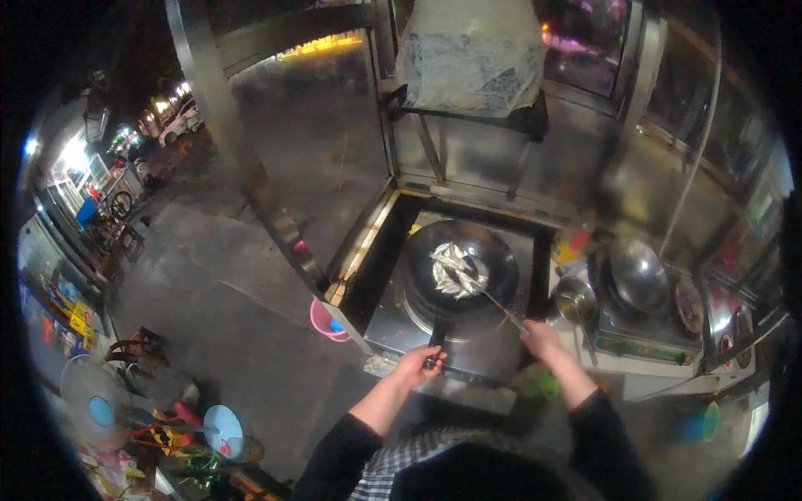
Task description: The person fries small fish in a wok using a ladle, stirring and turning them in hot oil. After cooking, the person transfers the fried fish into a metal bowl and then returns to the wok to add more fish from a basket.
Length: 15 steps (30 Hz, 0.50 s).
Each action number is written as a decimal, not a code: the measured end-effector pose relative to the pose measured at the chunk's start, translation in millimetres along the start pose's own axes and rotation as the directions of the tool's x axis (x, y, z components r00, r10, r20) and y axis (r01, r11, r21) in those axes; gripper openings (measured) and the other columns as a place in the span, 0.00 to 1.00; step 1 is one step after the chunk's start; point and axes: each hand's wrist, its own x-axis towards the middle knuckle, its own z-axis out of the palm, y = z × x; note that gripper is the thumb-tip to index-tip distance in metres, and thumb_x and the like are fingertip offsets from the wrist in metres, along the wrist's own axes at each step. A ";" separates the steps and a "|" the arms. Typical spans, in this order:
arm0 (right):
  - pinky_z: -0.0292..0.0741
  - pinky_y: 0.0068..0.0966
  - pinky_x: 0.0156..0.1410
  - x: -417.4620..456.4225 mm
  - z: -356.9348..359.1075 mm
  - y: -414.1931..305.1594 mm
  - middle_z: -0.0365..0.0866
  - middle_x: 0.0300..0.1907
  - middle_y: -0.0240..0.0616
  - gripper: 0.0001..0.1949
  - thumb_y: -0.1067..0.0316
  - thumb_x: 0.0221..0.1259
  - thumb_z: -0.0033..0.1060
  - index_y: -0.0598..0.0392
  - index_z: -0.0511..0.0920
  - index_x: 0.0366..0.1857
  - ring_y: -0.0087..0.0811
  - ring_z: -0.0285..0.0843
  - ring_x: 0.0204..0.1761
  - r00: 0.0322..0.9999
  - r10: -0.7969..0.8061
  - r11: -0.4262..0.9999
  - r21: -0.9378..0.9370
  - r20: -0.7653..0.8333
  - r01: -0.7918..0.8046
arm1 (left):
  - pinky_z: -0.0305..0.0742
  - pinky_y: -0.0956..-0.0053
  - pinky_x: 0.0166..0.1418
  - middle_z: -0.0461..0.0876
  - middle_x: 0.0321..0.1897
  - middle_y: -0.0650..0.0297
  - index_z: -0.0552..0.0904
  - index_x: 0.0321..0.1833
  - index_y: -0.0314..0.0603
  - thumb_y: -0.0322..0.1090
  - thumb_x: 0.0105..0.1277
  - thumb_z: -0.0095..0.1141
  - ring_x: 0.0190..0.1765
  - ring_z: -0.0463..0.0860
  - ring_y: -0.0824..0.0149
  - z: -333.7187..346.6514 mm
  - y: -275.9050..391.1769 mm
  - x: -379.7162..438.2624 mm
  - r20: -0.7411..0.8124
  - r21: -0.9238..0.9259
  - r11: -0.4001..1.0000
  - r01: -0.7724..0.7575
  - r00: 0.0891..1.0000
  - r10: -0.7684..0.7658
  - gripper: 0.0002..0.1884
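Observation:
A dark wok (421, 250) sits over the stainless-steel stove (391, 325) in front of me. Small silvery fish (446, 272) lie heaped in its middle. My left hand (421, 366) is closed around the wok's black handle (442, 335). From the right, my right hand (540, 338) grips a long metal cooking utensil (501, 305). Its head reaches into the wok among the fish; whether it is a ladle or a spatula I cannot tell.
Right of the stove stand a metal bowl (575, 299) with yellowish liquid and a second cooker (651, 338) bearing a shiny metal pan (638, 275). A plastic-covered box (473, 69) rests on a shelf behind. Below left is a pink bucket (324, 320); a fan (97, 407) stands farther left.

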 end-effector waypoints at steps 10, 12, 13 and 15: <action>0.73 0.29 0.36 -44.7 38.9 -94.6 0.73 0.32 0.37 0.21 0.68 0.51 0.50 0.52 0.70 0.53 0.35 0.74 0.33 0.914 -0.310 0.715 -0.697 -0.261 0.043 | 0.74 0.79 0.25 0.77 0.29 0.56 0.71 0.37 0.36 0.28 0.62 0.51 0.27 0.76 0.67 -20.9 2.7 14.7 0.108 -0.060 0.998 0.030 0.994 -0.023 0.05; 0.72 0.31 0.39 -64.2 31.4 -94.7 0.71 0.35 0.38 0.21 0.69 0.51 0.49 0.50 0.70 0.54 0.35 0.72 0.36 0.903 -0.343 0.705 -0.706 -0.258 0.066 | 0.76 0.78 0.29 0.77 0.32 0.55 0.72 0.39 0.35 0.28 0.61 0.52 0.32 0.77 0.66 -26.6 2.8 17.0 0.089 -0.066 0.998 0.022 0.996 -0.016 0.06; 0.71 0.32 0.40 -69.9 27.6 -93.8 0.71 0.36 0.38 0.22 0.69 0.50 0.49 0.50 0.70 0.54 0.36 0.71 0.37 0.903 -0.338 0.716 -0.695 -0.265 0.064 | 0.77 0.77 0.31 0.77 0.34 0.55 0.73 0.41 0.35 0.27 0.61 0.52 0.34 0.78 0.66 -28.8 3.0 17.6 0.079 -0.068 0.998 0.018 0.997 -0.012 0.07; 0.70 0.33 0.42 -76.0 17.9 -90.3 0.71 0.38 0.39 0.23 0.69 0.49 0.49 0.49 0.69 0.55 0.36 0.70 0.39 0.901 -0.326 0.740 -0.670 -0.285 0.056 | 0.77 0.75 0.32 0.77 0.35 0.55 0.73 0.41 0.35 0.27 0.61 0.53 0.35 0.78 0.65 -32.4 5.5 18.9 0.104 -0.055 0.998 0.028 0.994 -0.022 0.07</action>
